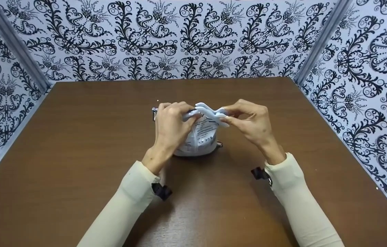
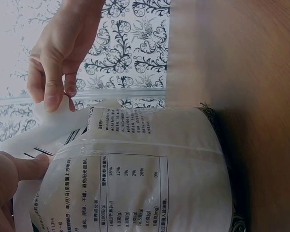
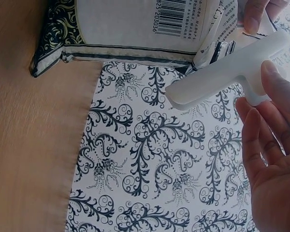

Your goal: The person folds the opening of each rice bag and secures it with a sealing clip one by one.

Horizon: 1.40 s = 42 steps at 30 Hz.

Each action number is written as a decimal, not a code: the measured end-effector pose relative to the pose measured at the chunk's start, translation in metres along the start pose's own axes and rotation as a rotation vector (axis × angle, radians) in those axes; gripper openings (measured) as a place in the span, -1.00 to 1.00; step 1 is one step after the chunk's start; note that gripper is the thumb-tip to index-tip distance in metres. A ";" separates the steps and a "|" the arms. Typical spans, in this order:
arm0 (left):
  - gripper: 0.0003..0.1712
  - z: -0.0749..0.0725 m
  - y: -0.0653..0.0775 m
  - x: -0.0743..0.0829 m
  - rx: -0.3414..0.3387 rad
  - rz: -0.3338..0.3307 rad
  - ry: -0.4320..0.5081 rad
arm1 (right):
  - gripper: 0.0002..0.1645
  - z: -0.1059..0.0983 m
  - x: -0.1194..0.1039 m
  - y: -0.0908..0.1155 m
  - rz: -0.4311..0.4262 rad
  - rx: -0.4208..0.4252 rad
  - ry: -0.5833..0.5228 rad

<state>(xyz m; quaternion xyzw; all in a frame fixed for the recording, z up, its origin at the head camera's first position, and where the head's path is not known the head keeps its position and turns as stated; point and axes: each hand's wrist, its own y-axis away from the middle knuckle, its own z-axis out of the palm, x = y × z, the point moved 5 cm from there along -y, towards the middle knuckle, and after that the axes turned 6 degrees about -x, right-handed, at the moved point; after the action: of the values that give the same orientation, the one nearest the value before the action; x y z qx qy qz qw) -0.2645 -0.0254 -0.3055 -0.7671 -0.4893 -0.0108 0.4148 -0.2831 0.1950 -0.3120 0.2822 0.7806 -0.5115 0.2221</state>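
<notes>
A white printed plastic food bag (image 1: 200, 139) stands on the table in the head view, its top gathered. My left hand (image 1: 170, 120) pinches the folded top edge of the bag from the left. My right hand (image 1: 253, 123) pinches the handles of a pale bag clip (image 1: 210, 112) between thumb and fingers. The clip's long bar (image 3: 217, 75) lies beside the folded bag top in the right wrist view; whether it sits around the fold cannot be told. In the left wrist view, a nutrition table is printed on the bag (image 2: 198, 169), and my left thumb (image 2: 31, 166) presses near the top.
The brown wooden table (image 1: 87, 137) extends on every side of the bag. Patterned black-and-white panels (image 1: 193, 37) close off the back and both sides. Small black wrist devices hang at both cream sleeves (image 1: 135, 185).
</notes>
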 end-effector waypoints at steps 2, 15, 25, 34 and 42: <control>-0.79 0.000 0.000 0.000 -0.001 -0.001 0.003 | -0.72 0.000 0.000 0.000 0.000 -0.001 -0.001; -0.77 0.000 -0.001 -0.001 -0.001 -0.008 -0.005 | -0.72 0.001 -0.002 -0.003 0.008 -0.003 -0.016; -0.77 0.000 0.000 0.000 -0.008 0.000 -0.020 | -0.69 0.004 0.004 0.001 0.029 -0.002 0.009; -0.76 -0.001 0.004 0.001 0.035 0.058 -0.068 | -0.68 0.006 0.006 0.005 0.041 0.006 0.027; -0.72 -0.008 0.006 -0.001 0.095 0.095 -0.069 | -0.66 0.006 0.005 0.005 0.054 0.013 0.030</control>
<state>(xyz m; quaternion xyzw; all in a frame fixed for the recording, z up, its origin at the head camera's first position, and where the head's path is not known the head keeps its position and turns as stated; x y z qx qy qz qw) -0.2568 -0.0325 -0.3044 -0.7689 -0.4664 0.0585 0.4334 -0.2835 0.1921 -0.3208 0.3122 0.7728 -0.5059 0.2223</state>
